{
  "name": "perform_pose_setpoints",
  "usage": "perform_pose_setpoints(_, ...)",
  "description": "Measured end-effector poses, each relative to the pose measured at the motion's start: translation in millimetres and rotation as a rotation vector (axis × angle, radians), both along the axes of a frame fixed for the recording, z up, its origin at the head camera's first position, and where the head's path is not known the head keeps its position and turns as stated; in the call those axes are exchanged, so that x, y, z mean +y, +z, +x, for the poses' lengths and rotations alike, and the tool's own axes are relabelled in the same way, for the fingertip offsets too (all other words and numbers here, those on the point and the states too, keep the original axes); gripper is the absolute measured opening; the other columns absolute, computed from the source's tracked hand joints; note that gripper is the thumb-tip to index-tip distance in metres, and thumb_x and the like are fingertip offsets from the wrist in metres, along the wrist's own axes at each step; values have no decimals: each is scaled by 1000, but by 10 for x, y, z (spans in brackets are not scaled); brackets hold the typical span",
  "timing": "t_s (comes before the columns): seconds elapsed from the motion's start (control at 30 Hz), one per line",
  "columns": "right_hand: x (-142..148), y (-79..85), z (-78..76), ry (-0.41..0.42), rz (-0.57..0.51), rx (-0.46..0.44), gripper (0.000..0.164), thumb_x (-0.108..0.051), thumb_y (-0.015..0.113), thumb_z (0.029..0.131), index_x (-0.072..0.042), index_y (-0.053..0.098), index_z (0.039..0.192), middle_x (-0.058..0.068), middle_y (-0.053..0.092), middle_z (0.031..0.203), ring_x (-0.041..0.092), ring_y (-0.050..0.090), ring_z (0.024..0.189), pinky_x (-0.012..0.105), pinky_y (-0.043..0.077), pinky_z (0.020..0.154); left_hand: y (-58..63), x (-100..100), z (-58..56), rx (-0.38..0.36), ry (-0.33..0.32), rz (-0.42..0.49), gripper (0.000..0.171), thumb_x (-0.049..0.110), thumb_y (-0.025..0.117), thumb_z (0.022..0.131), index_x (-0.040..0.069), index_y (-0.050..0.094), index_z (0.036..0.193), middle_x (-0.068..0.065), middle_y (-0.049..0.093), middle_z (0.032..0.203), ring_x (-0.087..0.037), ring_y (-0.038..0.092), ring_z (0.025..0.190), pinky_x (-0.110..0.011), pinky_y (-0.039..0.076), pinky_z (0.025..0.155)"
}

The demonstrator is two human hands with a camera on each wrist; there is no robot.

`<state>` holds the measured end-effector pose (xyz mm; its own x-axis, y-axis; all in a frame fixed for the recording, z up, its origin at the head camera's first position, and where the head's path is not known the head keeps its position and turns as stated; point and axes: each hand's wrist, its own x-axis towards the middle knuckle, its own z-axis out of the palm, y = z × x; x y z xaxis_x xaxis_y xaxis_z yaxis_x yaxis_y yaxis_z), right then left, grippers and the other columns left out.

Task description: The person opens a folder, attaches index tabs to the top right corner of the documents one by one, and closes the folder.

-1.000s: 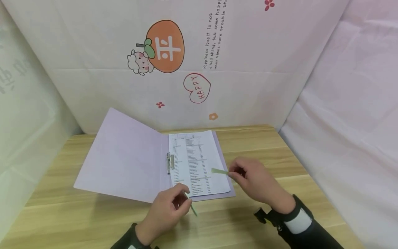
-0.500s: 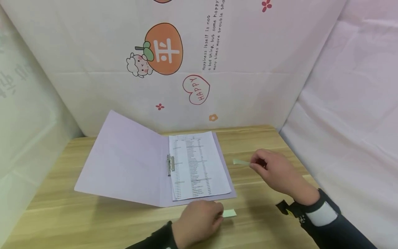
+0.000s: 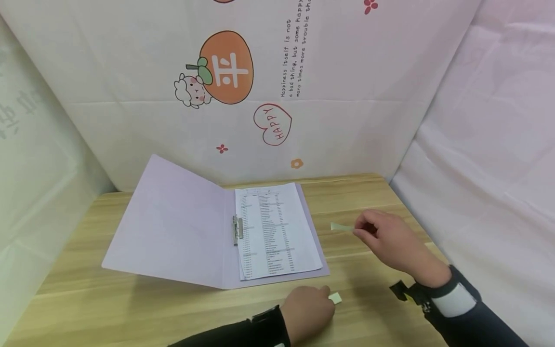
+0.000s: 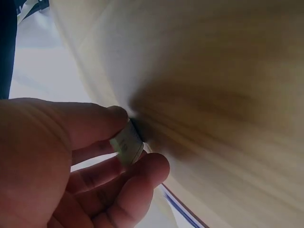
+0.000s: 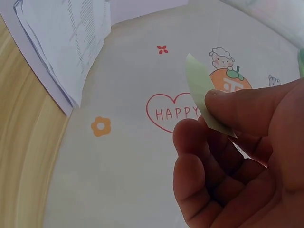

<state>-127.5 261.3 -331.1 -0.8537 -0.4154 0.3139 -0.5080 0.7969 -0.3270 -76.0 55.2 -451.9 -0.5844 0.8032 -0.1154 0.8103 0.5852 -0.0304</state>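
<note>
My left hand (image 3: 309,312) is low over the table in front of the folder. It pinches a small pale-green pad of sticky notes (image 4: 127,145) between thumb and fingers, close to the wood. To the right of the folder, my right hand (image 3: 392,243) holds a single light-green sticky note (image 5: 199,88) by one end, raised, its free end pointing left in the head view. A lilac folder (image 3: 173,226) lies spread wide, its cover tilted up on the left. Printed sheets (image 3: 277,231) lie on its right side, beside a metal clip (image 3: 238,230).
A wood-grain table (image 3: 78,289) carries everything. White cloth (image 3: 338,120) with printed pictures hangs behind it, and plain cloth walls (image 3: 490,159) close in the left and right sides.
My left hand has moved right and toward the table's front edge with the pad. My right hand has drawn right, away from the sheets, still holding its note. The folder stays put.
</note>
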Motion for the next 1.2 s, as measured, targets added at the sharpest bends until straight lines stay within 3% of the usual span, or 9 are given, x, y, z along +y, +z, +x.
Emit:
perform_pose_setpoints(0.33, 37, 22, -12, -22, 3, -7, 11, -12, 71, 93, -19, 63, 90, -14, 55, 76, 3, 51, 66, 29, 47, 60, 9, 265, -101, -10, -148, -36, 12, 28, 63, 98, 28, 73, 90, 12, 55, 99, -6, 43, 77, -21, 41, 70)
perform_pose_setpoints(0.57, 40, 29, -27, -33, -18, -17, 9, -13, 71, 94, -18, 63, 92, -13, 57, 77, 4, 53, 67, 28, 48, 60, -22, 468, -147, -7, -155, -48, 16, 30, 57, 102, 30, 72, 99, 15, 52, 110, -6, 42, 86, -22, 38, 76)
perform_pose_setpoints(0.73, 29, 17, -12, -33, -19, -24, 8, -15, 70, 95, -19, 64, 93, -14, 58, 78, 3, 53, 67, 28, 47, 60, -24, 486, -157, -19, -147, -26, 19, 33, 55, 102, 32, 72, 109, 16, 51, 111, -4, 43, 90, -22, 38, 76)
perform_pose_setpoints(0.93, 16, 10, -5, -28, -17, -5, 9, -14, 71, 94, -19, 64, 92, -15, 56, 78, 2, 52, 66, 28, 47, 60, -71, 436, -218, -8, -142, 40, 32, 46, 49, 103, 25, 67, 119, 14, 53, 116, -3, 46, 91, -19, 39, 76)
perform_pose_setpoints(1.03, 8, 15, -10, -28, -23, 4, 9, -14, 71, 94, -19, 64, 92, -15, 56, 78, 3, 52, 66, 28, 47, 60, -28, 392, -284, 2, -133, 93, 28, 45, 51, 103, 26, 67, 114, 14, 55, 113, -3, 48, 89, -19, 40, 73)
perform_pose_setpoints(1.2, -15, -10, -45, -19, -40, 11, 10, -13, 72, 93, -19, 64, 91, -15, 56, 77, 3, 52, 66, 28, 47, 60, 123, 228, -386, 59, -142, 250, 10, 32, 61, 99, 27, 69, 95, 14, 51, 87, -2, 43, 69, -17, 37, 62)
